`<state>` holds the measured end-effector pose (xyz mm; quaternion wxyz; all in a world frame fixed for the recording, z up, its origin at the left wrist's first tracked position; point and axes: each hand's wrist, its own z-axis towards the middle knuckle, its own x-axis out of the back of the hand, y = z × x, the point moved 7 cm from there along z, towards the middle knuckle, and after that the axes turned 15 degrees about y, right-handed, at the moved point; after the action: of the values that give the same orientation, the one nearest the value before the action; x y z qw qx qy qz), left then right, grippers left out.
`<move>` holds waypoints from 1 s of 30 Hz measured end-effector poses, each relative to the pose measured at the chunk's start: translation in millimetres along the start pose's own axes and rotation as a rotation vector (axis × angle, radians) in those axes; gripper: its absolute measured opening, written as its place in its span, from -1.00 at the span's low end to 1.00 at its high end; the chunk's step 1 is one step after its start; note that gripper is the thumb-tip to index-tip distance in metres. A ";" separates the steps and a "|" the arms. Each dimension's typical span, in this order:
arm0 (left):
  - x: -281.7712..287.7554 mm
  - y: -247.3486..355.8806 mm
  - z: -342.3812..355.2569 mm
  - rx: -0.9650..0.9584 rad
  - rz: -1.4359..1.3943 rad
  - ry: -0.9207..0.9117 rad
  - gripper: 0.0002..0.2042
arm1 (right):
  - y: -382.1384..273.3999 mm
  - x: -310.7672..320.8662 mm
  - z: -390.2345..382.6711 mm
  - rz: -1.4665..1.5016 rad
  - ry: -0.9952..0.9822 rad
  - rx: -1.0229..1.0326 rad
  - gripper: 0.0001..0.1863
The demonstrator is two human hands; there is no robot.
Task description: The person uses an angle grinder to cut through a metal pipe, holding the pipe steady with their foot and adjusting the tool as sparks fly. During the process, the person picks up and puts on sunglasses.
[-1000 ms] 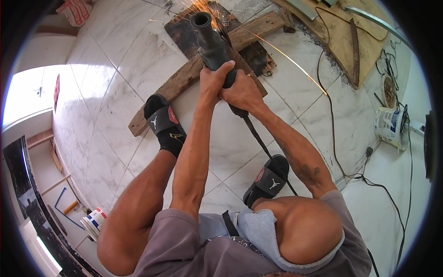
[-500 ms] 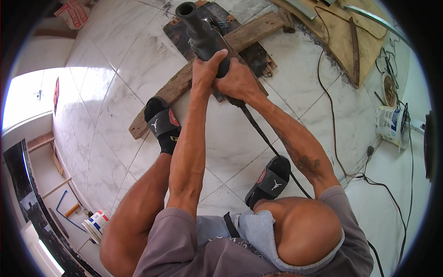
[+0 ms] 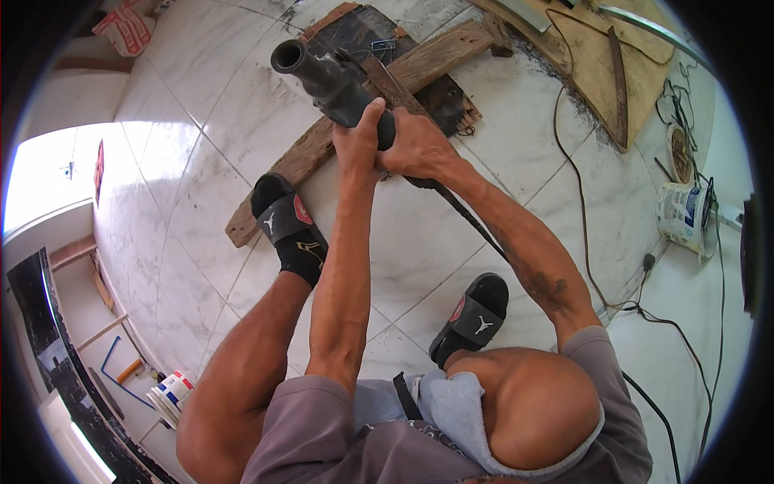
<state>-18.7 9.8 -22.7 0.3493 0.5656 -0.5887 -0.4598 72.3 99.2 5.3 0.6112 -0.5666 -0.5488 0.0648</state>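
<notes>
Both of my hands are wrapped round a dark corded power tool (image 3: pixel 339 93) with a wide round tube pointing up and to the left. My left hand (image 3: pixel 357 145) grips its near end, thumb along the body. Beside it, my right hand (image 3: pixel 415 148) is closed on the tool's right side, where the black cord runs back along my right forearm. Under and past the tool lies a long weathered wooden beam (image 3: pixel 282 173), crossed by a reddish-brown wooden strip (image 3: pixel 397 87). The tool's underside is hidden, so I cannot tell whether it touches the wood.
My left sandal (image 3: pixel 282 211) is against the beam; my right sandal (image 3: pixel 476 315) is flat on the tiles. Beneath the beam lies a dark board (image 3: pixel 351 36). Plywood sheets (image 3: pixel 588 73) lie far right. A brown cord (image 3: pixel 571 165) crosses the floor toward a white bucket (image 3: pixel 681 214).
The power tool has swung so its tube sits farther left and nearer me, uncovering more of the reddish-brown strip. My left forearm has shifted slightly right; both hands keep their hold.
</notes>
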 end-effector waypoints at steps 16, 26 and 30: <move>-7.4 -23.0 -3.0 0.081 -0.050 0.002 -0.64 | 15.3 2.1 4.1 -0.036 -0.042 0.016 -0.27; -9.3 -26.8 -5.2 0.099 -0.065 0.028 -0.60 | 14.7 9.8 1.4 -0.068 -0.023 0.012 -0.23; -8.2 -25.6 -1.0 0.088 -0.055 0.018 -0.58 | 13.0 7.6 2.8 -0.075 -0.056 0.019 -0.22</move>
<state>-8.0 19.4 -45.4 0.3168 0.6005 -0.5894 -0.4377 80.2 110.9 -0.8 0.6028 -0.5377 -0.5861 0.0629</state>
